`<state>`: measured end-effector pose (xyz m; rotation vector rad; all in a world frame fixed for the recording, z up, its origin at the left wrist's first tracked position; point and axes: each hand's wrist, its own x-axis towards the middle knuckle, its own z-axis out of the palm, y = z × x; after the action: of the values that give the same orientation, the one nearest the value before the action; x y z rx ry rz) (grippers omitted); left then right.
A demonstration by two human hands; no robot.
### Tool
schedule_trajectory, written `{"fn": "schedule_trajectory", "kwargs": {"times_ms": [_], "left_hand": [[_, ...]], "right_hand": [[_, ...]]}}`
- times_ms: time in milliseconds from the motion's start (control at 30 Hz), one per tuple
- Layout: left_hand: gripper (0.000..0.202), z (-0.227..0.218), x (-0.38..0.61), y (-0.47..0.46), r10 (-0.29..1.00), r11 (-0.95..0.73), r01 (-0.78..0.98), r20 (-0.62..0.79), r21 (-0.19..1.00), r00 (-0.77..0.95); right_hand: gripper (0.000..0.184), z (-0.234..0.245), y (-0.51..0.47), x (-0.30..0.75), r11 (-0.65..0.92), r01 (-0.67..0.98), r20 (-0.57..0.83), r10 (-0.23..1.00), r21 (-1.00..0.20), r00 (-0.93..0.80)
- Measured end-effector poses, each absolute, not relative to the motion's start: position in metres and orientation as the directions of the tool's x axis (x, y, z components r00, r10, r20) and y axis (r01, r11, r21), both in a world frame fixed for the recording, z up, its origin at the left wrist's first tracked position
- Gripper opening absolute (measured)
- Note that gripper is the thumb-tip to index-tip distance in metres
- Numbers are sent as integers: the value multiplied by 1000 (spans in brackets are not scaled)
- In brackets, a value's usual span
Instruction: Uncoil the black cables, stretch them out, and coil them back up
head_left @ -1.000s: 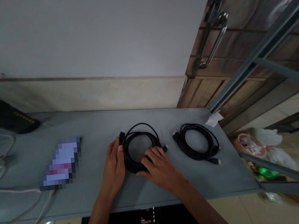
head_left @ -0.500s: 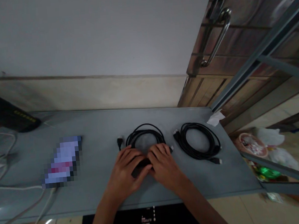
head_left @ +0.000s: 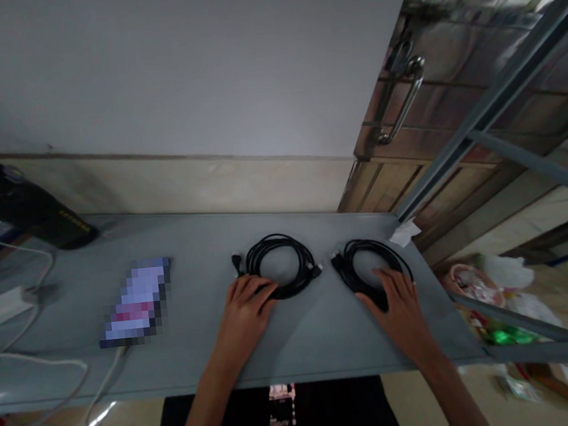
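From afar, I have the left hand [head_left: 246,314] curled at the near-left edge of a round black cable coil [head_left: 298,287], the right hand [head_left: 399,312] astride the near side of a second black cable coil [head_left: 350,275] farther right (clamped or resting, I cannot tell for either). Both lie flat and apart on the grey tabletop [head_left: 195,282], likely against tangling.

Plain grey wall [head_left: 190,68] above a cream lower band [head_left: 201,187], blue-grey surface [head_left: 306,338] against it, brown door [head_left: 454,99] with 1 metal handle [head_left: 406,102], grey metal post [head_left: 498,95] at right, glossy beige floor [head_left: 417,404], dim light.
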<state>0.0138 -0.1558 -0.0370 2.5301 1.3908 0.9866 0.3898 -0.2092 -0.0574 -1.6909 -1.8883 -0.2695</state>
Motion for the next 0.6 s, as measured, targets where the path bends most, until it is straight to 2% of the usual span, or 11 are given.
{"fn": "schedule_trajectory", "kwargs": {"times_ms": [167,267,433,600], "left_hand": [[28,-33,16,-159,768,-594,697,540,401,345],[32,-27,17,-162,732,-624,662,607,415,310],[23,-21,14,-162,736,-567,659,663,494,136],[17,-19,9,-163,759,-526,625,649,577,40]], "right_hand": [[42,-64,-219,396,222,953,515,853,-208,-86],[35,-59,-216,390,236,949,488,866,-208,-109],[39,-58,-214,390,209,956,505,859,-205,-80],[51,-65,-214,393,172,941,548,836,-292,17]]}}
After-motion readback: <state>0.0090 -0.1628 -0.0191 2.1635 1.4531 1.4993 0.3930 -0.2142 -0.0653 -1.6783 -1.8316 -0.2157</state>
